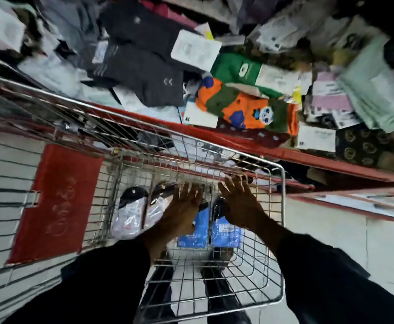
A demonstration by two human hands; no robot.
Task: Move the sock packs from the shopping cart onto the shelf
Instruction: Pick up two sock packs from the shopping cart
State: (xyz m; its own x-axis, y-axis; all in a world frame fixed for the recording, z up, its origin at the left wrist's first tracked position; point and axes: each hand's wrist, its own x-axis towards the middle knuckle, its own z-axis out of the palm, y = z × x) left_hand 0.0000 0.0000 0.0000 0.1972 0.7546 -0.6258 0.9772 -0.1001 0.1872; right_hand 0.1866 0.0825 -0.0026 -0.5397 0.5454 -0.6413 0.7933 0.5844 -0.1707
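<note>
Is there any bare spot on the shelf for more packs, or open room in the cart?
The shelf is crowded: dark socks, the orange panda pack and paper-labelled packs overlap, no bare patch showing. In the shopping cart, the wire floor nearest the person, below the blue-label packs, is free.

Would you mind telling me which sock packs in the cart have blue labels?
The two packs lying between the hands have blue labels; the packs to their left are in clear and white wrapping.

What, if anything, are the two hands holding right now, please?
Nothing that can be told: the left hand and right hand are spread open over the sock packs in the cart.
</note>
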